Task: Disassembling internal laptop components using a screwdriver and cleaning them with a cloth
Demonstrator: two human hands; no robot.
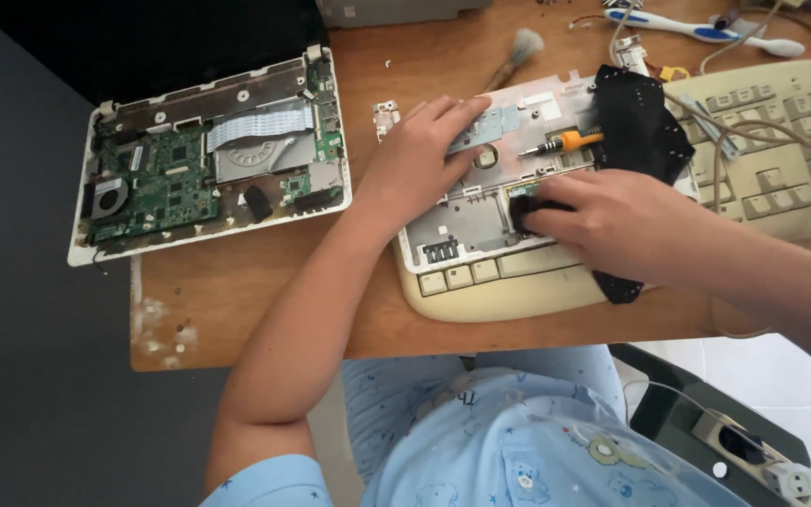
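light: even, soft daylight | shadows: faint (under the hands) | focus: slightly soft | left edge: dark

Both bare forearms reach up from the lower part of the frame toward its centre. The left arm rises from the lower left, elbow bent near the bottom edge, forearm slanting up and to the right. The left hand (420,155) lies palm down just above the middle of the frame, its fingers (462,111) held together and stretched flat toward the upper right, thumb tucked along the side. The right arm enters from the right edge and runs leftward. The right hand (612,221) sits right of centre, knuckles up, its fingers (542,218) curled downward and pointing left, pressing down at their tips.
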